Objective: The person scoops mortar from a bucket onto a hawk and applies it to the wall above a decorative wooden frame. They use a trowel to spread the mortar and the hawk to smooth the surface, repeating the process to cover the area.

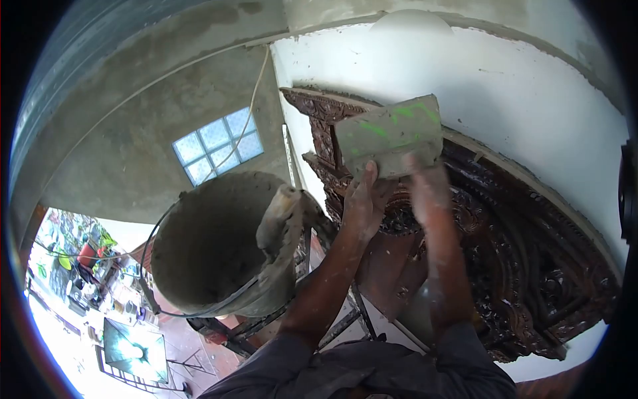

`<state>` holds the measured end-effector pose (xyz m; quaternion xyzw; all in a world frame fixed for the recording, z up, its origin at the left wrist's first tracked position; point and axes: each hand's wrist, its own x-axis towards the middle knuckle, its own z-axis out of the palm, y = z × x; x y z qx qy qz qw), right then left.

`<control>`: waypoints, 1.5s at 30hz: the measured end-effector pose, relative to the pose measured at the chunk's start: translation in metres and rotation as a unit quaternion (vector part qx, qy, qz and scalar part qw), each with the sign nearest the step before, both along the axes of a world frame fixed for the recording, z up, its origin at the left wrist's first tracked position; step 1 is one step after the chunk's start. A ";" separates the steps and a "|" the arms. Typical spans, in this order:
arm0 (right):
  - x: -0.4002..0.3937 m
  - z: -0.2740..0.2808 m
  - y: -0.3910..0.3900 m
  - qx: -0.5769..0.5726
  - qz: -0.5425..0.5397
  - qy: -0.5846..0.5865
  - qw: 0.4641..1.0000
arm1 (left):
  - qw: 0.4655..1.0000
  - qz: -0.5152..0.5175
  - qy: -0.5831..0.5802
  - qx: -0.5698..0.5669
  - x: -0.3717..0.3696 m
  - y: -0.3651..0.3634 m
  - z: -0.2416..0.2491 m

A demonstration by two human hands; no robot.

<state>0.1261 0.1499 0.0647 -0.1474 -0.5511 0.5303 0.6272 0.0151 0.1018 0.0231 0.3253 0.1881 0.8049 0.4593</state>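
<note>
From my distant seat, I see the flat rectangular grey board with bright green marks point(389, 133) raised before the dark-brown carved wooden panel point(558, 266), near the white wall point(518, 80). The left hand point(365, 203) is closed on its lower edge, thumb on the near face; the other fingers are partly hidden. The right hand point(428, 186) is blurred at the lower right corner, so I cannot tell how far it closes. This low hold, I suppose, leaves the broad face free. The large, grey-crusted round bucket point(206, 233) stands at left, probably for easy reach; it blocks my view of the dark metal frame point(365, 314) below. The board covers some carving.
</note>
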 end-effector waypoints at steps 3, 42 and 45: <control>0.015 0.043 -0.032 0.166 -0.203 -0.014 0.965 | 0.997 0.062 -0.015 0.035 -0.019 -0.018 0.012; -0.164 0.140 -0.203 0.725 0.091 -0.665 0.152 | 0.992 0.024 -0.123 -0.001 -0.061 -0.049 -0.064; -0.173 0.163 -0.197 0.621 0.145 -0.752 0.166 | 0.994 0.024 -0.111 0.005 -0.061 -0.047 -0.060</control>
